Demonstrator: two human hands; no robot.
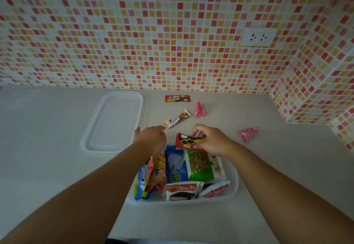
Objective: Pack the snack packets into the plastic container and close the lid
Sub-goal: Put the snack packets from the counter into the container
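Observation:
A clear plastic container [234, 190] sits near the front of the counter, filled with several snack packets standing on edge. My right hand [212, 140] grips a red biscuit packet [184, 142] over the container's far end. Fingers slightly apart and holding nothing, my left hand [151, 138] reaches past the container's far left corner, its fingertips close to a beige biscuit packet [177, 119]. Farther back lie another red packet [177, 98] and a pink cone packet [199, 109]. A second pink cone packet [248, 134] lies to the right. The clear lid [113, 123] rests flat to the left.
The beige counter [47, 167] runs back to a mosaic-tiled wall with a white socket [257, 37]. A tiled corner [310, 98] juts out at the right, close to the pink cone packet there.

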